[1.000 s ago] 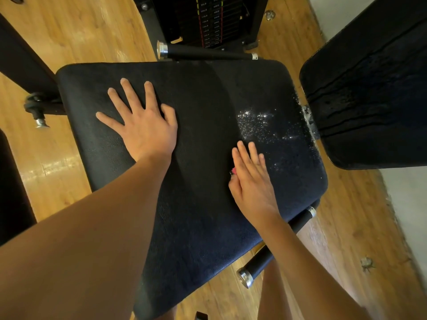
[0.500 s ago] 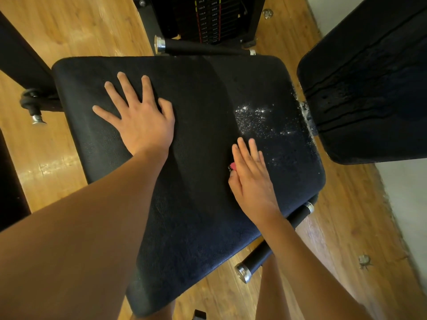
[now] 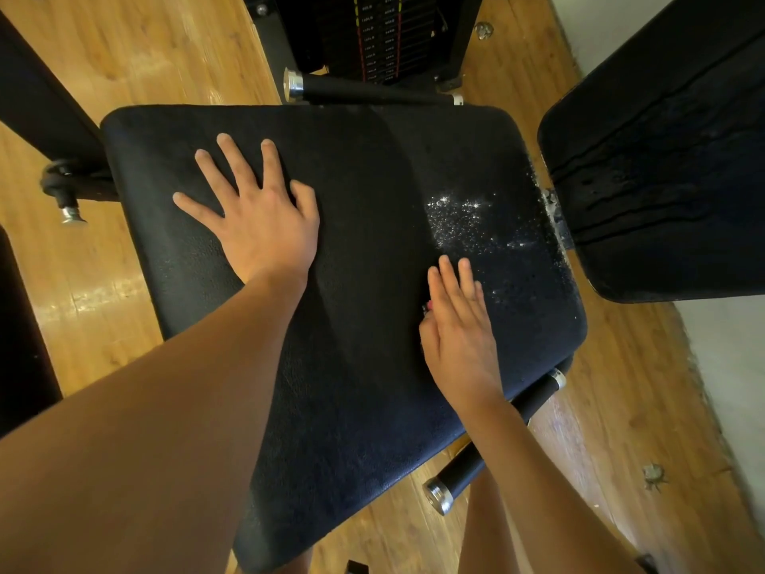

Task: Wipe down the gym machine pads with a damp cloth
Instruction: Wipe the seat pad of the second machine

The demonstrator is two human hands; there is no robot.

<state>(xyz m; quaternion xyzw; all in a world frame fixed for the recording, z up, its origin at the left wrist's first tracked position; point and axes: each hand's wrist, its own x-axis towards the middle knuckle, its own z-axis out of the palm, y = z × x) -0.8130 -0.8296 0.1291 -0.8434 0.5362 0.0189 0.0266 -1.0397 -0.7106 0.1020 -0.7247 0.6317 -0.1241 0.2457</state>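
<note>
A black seat pad point(image 3: 364, 250) fills the middle of the view, with glistening wet specks point(image 3: 459, 219) on its right part. My left hand point(image 3: 258, 225) lies flat on the pad's left half, fingers spread. Below the specks, my right hand point(image 3: 457, 329) presses flat on the pad with its fingers straight and together. A small pink and dark thing point(image 3: 426, 307) peeks out from under it at the thumb side, too hidden to identify. No cloth is visible.
A second black pad point(image 3: 670, 171) with wet streaks stands to the right, joined by a metal bracket point(image 3: 554, 213). Black handle bars with chrome ends stick out at the far side point(image 3: 352, 91) and near side point(image 3: 459, 476). A weight stack point(image 3: 385, 35) stands beyond, on a wooden floor point(image 3: 612, 408).
Both hands stay flat on the seat pad in nearly the same places. Only the view has shifted a little.
</note>
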